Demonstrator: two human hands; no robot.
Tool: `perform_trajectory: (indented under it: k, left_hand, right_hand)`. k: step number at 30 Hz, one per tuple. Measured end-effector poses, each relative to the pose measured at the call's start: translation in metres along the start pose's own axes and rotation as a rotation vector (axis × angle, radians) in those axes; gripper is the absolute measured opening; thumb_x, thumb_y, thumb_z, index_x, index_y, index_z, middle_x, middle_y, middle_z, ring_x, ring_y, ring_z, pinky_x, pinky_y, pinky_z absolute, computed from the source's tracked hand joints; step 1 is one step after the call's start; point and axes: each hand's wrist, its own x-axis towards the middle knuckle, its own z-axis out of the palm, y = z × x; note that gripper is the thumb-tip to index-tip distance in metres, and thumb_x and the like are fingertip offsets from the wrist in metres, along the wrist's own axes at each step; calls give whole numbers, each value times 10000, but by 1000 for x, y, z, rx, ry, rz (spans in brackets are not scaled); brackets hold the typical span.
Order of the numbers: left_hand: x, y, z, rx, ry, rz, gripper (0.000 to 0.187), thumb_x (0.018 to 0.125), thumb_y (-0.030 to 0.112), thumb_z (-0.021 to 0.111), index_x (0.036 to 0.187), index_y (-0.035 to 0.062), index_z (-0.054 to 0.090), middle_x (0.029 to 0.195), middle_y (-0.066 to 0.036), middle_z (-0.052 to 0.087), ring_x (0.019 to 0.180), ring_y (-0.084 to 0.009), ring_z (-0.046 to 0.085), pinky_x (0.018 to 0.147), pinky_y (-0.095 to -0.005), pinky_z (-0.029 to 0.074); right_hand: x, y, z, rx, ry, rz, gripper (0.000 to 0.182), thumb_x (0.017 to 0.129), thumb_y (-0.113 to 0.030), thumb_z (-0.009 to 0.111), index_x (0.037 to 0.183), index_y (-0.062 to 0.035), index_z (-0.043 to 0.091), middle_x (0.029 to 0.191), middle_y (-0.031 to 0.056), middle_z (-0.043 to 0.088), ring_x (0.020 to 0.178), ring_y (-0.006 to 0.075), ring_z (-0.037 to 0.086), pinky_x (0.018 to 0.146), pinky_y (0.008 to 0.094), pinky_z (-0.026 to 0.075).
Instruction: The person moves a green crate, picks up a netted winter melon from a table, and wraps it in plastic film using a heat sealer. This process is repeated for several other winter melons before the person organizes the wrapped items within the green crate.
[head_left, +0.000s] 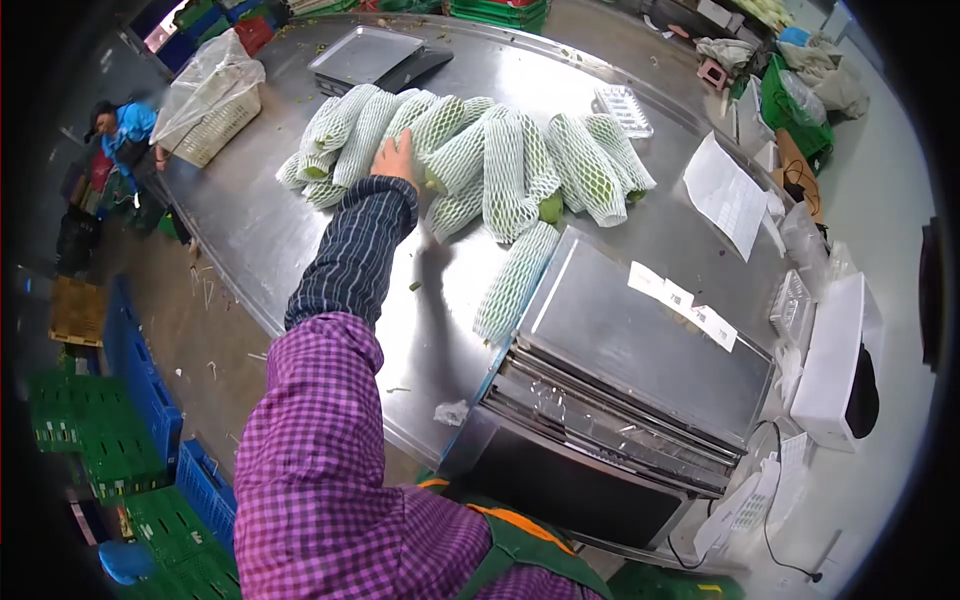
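My left hand point(397, 158) reaches over a pile of green vegetables in white foam net sleeves point(460, 155) on the metal table. Its fingers look apart, resting among the sleeves, and their tips are partly hidden. Netted pieces lie on both sides of it, with green ends showing on some. Nearer to me, a single netted piece point(517, 283) lies against the left edge of a wrapping machine point(640, 330). My right hand is out of view.
A scale point(368, 55) and a clear plastic tray point(624, 110) stand behind the pile. Paper sheets point(727, 197) lie at right. A lined basket point(222, 128) sits at the table's left edge, beside a person in blue point(132, 125). Green crates point(100, 430) are stacked lower left.
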Motion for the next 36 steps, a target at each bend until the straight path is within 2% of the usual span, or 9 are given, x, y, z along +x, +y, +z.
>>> perform_trajectory:
  k: [3, 4, 7, 12, 18, 24, 30, 34, 36]
  left_hand:
    - [13, -7, -21, -34, -101, 31, 1045, 558, 161, 808, 1433, 165, 237, 1376, -210, 373, 1167, -376, 468, 984, -375, 393]
    - [15, -17, -15, -36, -110, 30, 1045, 558, 161, 808, 1433, 165, 237, 1376, -210, 373, 1167, -376, 468, 984, -375, 393]
    - [11, -60, 2, -590, 23, 155, 808, 559, 183, 737, 1289, 1, 443, 1121, -196, 595, 1046, -292, 576, 898, -316, 444]
    - [-114, -61, -40, -1945, -538, -16, 786, 662, 100, 671, 1350, -30, 313, 1209, -151, 532, 1073, -245, 557, 962, -357, 432]
    - [-149, 51, -96, -1574, -697, 345, 849, 621, 226, 751, 1325, -22, 345, 1193, -145, 528, 1069, -210, 536, 939, -340, 421]
    - [-225, 195, -112, -829, -331, 1094, 985, 562, 201, 742, 1414, 64, 268, 1192, -220, 534, 1110, -327, 527, 947, -353, 422]
    - [-284, 262, -117, -304, -575, 1222, 1070, 560, 232, 800, 1436, 71, 207, 1300, -239, 459, 1167, -372, 472, 1001, -388, 379]
    - [-284, 218, -111, -679, -330, 1153, 1041, 595, 310, 854, 1413, 43, 269, 1351, -213, 423, 1228, -305, 430, 1014, -383, 355]
    - [-295, 179, -118, -593, -322, 684, 677, 713, 262, 785, 1238, -18, 461, 993, -183, 644, 942, -243, 623, 812, -346, 473]
  right_hand:
    - [36, -46, 14, 161, 55, -43, 312, 786, -336, 667, 924, -58, 693, 842, 151, 677, 746, 316, 646, 663, 398, 525]
    - [68, -54, 28, 446, -319, -87, 521, 888, -247, 566, 1321, -1, 411, 1255, 174, 523, 1136, 302, 521, 968, 363, 413]
    - [69, -140, 10, 760, -428, 56, 384, 949, -276, 474, 1263, -57, 496, 1161, 136, 584, 986, 221, 590, 775, 331, 483]
    - [21, -307, -44, 981, -454, -81, 295, 919, -151, 536, 1165, 10, 552, 992, 68, 620, 758, 92, 545, 633, 221, 435]
    - [0, -457, -91, 1179, -747, -360, 354, 887, -135, 578, 1210, 1, 531, 992, 83, 632, 792, 116, 582, 666, 232, 468]
    - [-11, -526, -124, 1382, -1029, -679, 982, 694, -44, 720, 1458, -94, 103, 1397, 192, 329, 1183, 287, 463, 919, 352, 439]
    - [-10, -480, -75, 1305, -1298, -603, 752, 733, -124, 726, 1376, -50, 343, 1308, 199, 454, 1203, 248, 453, 952, 347, 412]
    - [-14, -448, -88, 1117, -712, -838, 518, 765, -230, 703, 1208, -25, 529, 1146, 117, 585, 1027, 294, 558, 923, 387, 409]
    - [-9, -417, -86, 852, -321, -862, 370, 746, -263, 717, 1024, -40, 617, 960, 105, 636, 886, 300, 578, 825, 383, 428]
